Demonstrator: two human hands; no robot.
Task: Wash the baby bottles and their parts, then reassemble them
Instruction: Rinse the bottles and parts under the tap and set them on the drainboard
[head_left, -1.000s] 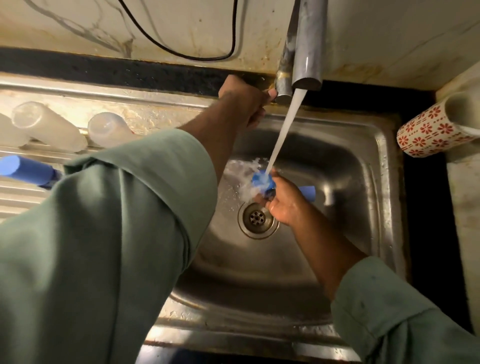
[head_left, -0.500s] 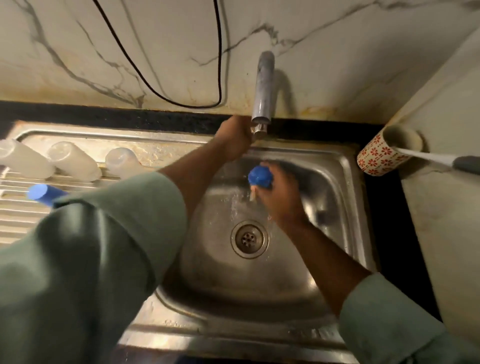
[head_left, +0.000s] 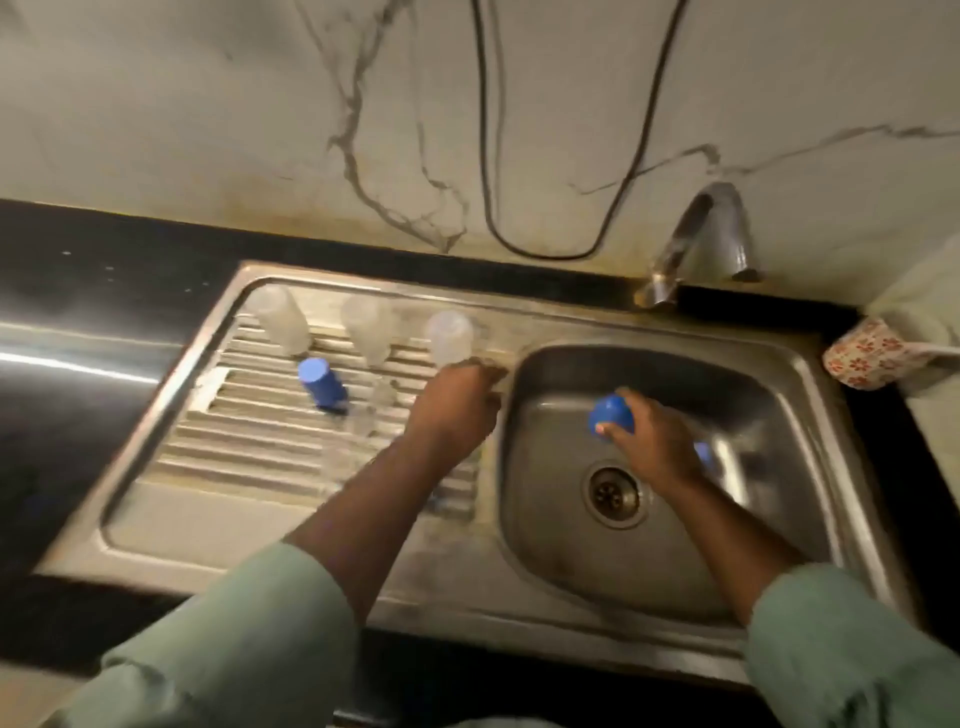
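The right hand (head_left: 655, 448) was curled round a rounded blue plastic bottle cap (head_left: 609, 414), holding it over the basin of the stainless steel sink (head_left: 561, 545), above and just left of the round metal drain (head_left: 615, 493). The left hand (head_left: 453, 408) hung over the ribbed steel drainboard (head_left: 249, 441) at the basin's left rim; its fingers were bent downward, but blur hid whether they gripped anything. Three clear plastic baby bottles (head_left: 283, 326) lay side by side along the drainboard's far edge, the rightmost touching or just beyond the left hand's fingertips. A blue cylindrical bottle part (head_left: 322, 383) stood on the ribs just in front of them. The curved chrome tap (head_left: 696, 241) rose at the sink's far right corner, and a white cup with red flower print (head_left: 865, 353) lay tilted on the counter beside the sink's right edge
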